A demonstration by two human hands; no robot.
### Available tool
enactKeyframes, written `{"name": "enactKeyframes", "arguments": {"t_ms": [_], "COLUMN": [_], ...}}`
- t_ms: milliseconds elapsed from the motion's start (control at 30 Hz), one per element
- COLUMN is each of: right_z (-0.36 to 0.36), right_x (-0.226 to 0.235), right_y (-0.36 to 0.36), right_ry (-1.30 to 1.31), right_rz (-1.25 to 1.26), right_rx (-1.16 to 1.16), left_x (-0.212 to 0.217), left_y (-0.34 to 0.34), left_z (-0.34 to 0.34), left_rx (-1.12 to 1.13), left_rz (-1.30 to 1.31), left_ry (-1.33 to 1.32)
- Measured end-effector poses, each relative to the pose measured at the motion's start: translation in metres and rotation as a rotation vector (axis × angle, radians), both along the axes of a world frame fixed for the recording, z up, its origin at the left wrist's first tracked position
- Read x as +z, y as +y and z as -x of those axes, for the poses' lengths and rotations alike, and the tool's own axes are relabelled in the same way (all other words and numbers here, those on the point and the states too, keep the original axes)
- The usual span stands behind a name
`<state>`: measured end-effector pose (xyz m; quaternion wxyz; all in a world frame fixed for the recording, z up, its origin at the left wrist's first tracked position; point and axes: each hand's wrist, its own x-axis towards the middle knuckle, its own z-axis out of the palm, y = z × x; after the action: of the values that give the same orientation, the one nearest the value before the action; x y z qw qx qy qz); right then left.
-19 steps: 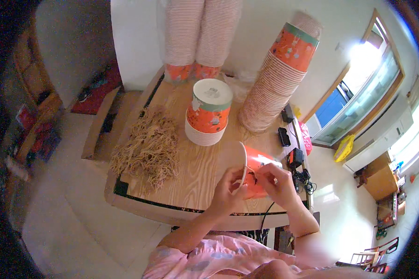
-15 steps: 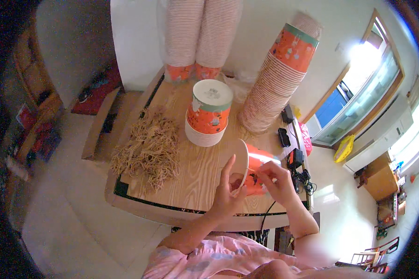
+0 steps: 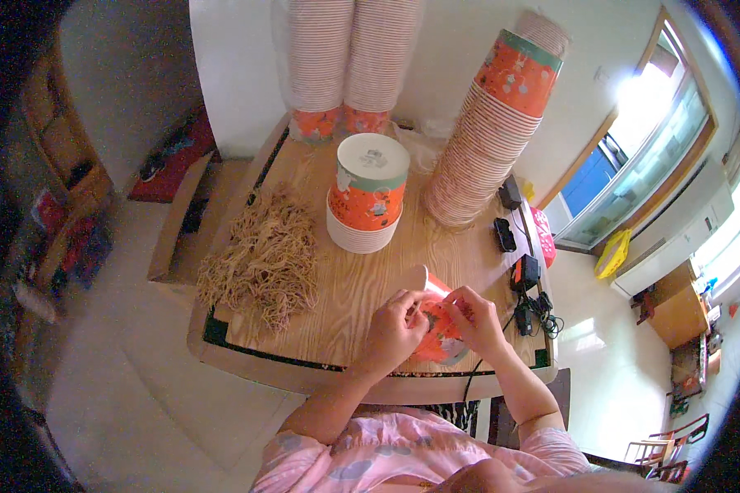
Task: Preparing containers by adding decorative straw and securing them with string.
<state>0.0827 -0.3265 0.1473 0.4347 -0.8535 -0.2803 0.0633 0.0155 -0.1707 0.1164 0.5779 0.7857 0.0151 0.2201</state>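
Near the table's front edge a orange paper tub (image 3: 441,338) with a printed pattern lies tilted between my hands, its white rim (image 3: 420,278) pointing away from me. My left hand (image 3: 398,330) is at the tub's left side, thumb and fingers pinched together. From the right, my right hand (image 3: 476,324) pinches close to the tub's side. What the fingertips of either hand hold is too small to make out. Beyond them stands a short stack of upside-down tubs (image 3: 368,193). To the left lies a loose heap of tan paper-like cords (image 3: 263,263).
A tall leaning stack of tubs (image 3: 489,131) rises at the back right. Two wrapped stacks (image 3: 316,62) stand at the back. Black adapters and cables (image 3: 528,283) lie along the table's right edge. An open cardboard box (image 3: 177,218) is left of the table (image 3: 349,316).
My left hand has left the tub's rim and now pinches at its side, near my right hand. The tub has turned and tipped, its opening now facing away.
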Motion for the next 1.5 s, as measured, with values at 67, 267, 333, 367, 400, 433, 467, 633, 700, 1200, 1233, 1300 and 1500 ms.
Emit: {"name": "enactKeyframes", "arguments": {"t_ms": [67, 267, 333, 367, 400, 433, 467, 633, 700, 1200, 1233, 1300, 1500], "right_z": [-0.003, 0.000, 0.003, 0.003, 0.003, 0.002, 0.002, 0.003, 0.002, -0.004, -0.002, -0.002, -0.007], "right_x": [-0.008, -0.013, -0.009, -0.009, -0.009, -0.009, -0.010, -0.008, -0.007, -0.016, -0.016, -0.011, -0.007], "right_y": [-0.001, 0.001, 0.003, 0.003, 0.002, 0.002, 0.002, -0.001, -0.003, -0.025, -0.025, -0.027, -0.029], "right_ry": [0.021, 0.068, 0.035, 0.036, 0.036, 0.036, 0.037, 0.043, 0.016, 0.063, 0.346, 0.333, -0.236], "right_rz": [-0.046, -0.064, -0.052, -0.053, -0.033, -0.014, -0.015, -0.054, -0.036, -0.201, -0.475, -0.417, -0.138], "right_rx": [0.030, 0.027, 0.046, 0.047, 0.040, 0.034, 0.033, 0.074, 0.081, -0.051, 0.051, 0.104, -0.075], "left_x": [0.002, 0.003, 0.004, 0.002, 0.000, 0.000, 0.000, -0.007, -0.012, -0.022, -0.018, -0.018, -0.021], "left_y": [0.001, 0.001, 0.003, 0.004, 0.004, 0.005, 0.005, 0.005, 0.005, 0.005, 0.008, 0.017, 0.018], "left_z": [0.000, 0.001, 0.002, 0.001, 0.000, 0.000, 0.000, -0.001, -0.002, -0.013, -0.014, -0.015, -0.010], "left_rx": [-0.004, 0.017, 0.032, 0.025, 0.018, 0.017, 0.009, 0.057, 0.059, 0.166, 0.162, 0.149, 0.080], "left_rz": [-0.030, -0.105, -0.112, -0.126, -0.140, -0.141, -0.152, -0.139, -0.068, 0.448, 0.501, 0.525, 0.459], "left_ry": [-0.029, -0.042, 0.002, -0.016, -0.034, -0.033, 0.001, 0.018, 0.009, -0.200, -0.182, -0.149, -0.107]}}
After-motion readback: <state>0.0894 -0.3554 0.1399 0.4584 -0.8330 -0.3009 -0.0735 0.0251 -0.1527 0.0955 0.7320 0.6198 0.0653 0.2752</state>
